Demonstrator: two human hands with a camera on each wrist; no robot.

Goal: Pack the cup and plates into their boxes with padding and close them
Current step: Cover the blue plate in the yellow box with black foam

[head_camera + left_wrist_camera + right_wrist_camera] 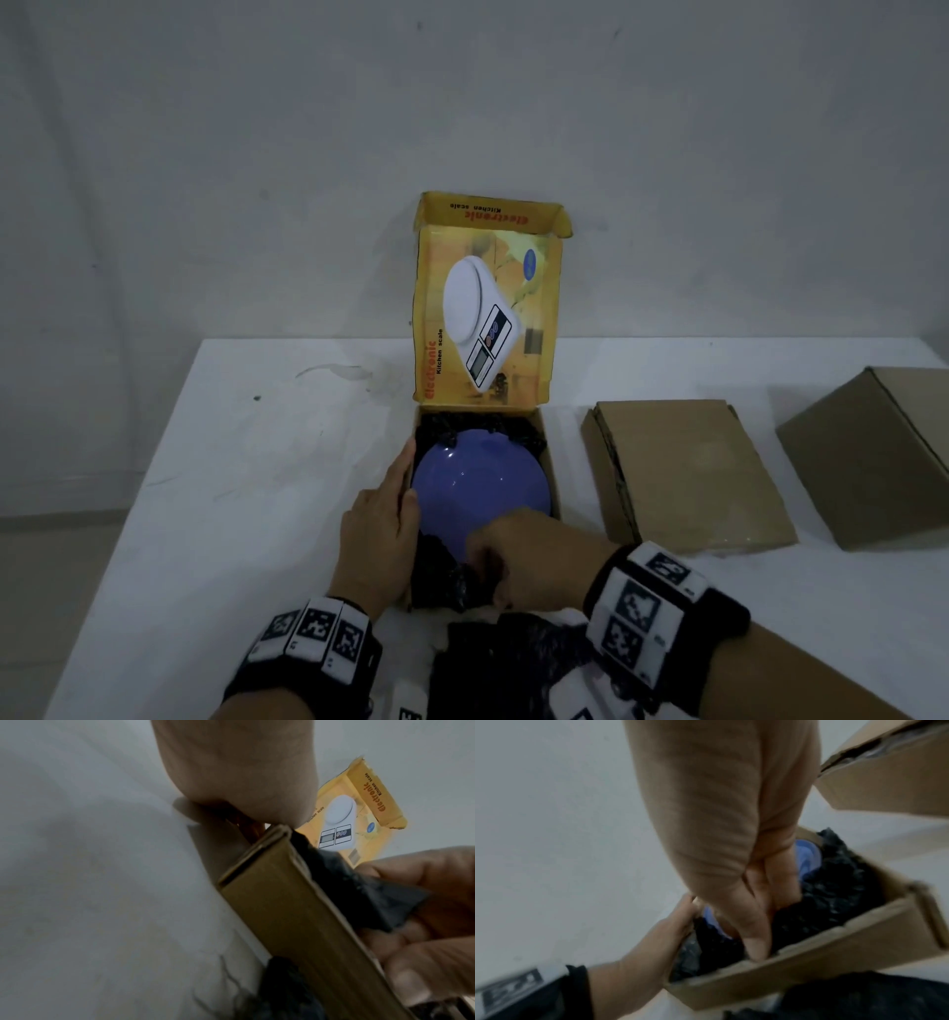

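An open yellow kitchen-scale box (550, 462) sits mid-table, its lid (488, 318) standing upright at the far end. A blue plate (477, 483) lies inside on black padding (441, 580). My left hand (382, 519) grips the box's left wall (295, 923), thumb over the rim beside the plate. At the near end of the box, my right hand (524, 560) has its fingers curled and pinches a piece of the black padding (380, 892). Those fingers dig down between the plate (807, 856) and the front wall (808, 953). No cup is visible.
A flat closed brown cardboard box (688, 467) lies right of the yellow one, and a bigger brown box (883, 457) stands at the far right. More black padding (503, 663) is heaped at the near table edge. The white table (257, 514) ends on the left.
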